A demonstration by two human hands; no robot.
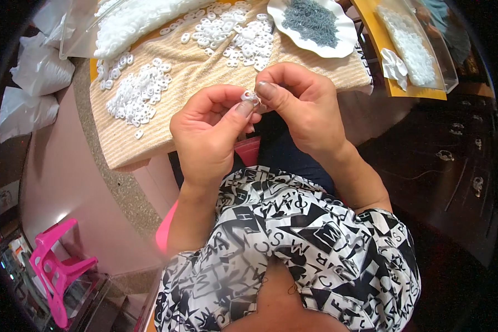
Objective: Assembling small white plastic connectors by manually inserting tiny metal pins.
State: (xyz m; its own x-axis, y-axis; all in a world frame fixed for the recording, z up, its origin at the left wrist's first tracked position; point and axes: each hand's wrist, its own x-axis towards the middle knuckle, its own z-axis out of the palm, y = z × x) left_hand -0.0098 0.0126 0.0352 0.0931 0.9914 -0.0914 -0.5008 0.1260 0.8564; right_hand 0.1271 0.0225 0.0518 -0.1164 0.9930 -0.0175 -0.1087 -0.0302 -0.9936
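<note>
My left hand (205,130) pinches a small white oval plastic piece (249,96) with holes in it between thumb and fingers, held up just past the cloth's near edge. Close against it, my right hand (312,113) has its thumb and forefinger pressed together; what lies between those fingertips is too small to make out. Beyond the hands, matching white pieces lie in loose piles, one pile (135,95) at the left and another (252,43) farther back. A white wavy-rimmed plate (343,45) carries a heap of tiny grey parts (309,22).
A striped beige cloth (199,74) covers the work surface. At the far left stands a clear bin of white pieces (133,25); another clear bin (406,47) sits far right beside crumpled white paper (394,67). White bags (39,69) and a pink plastic stool (58,271) are at left.
</note>
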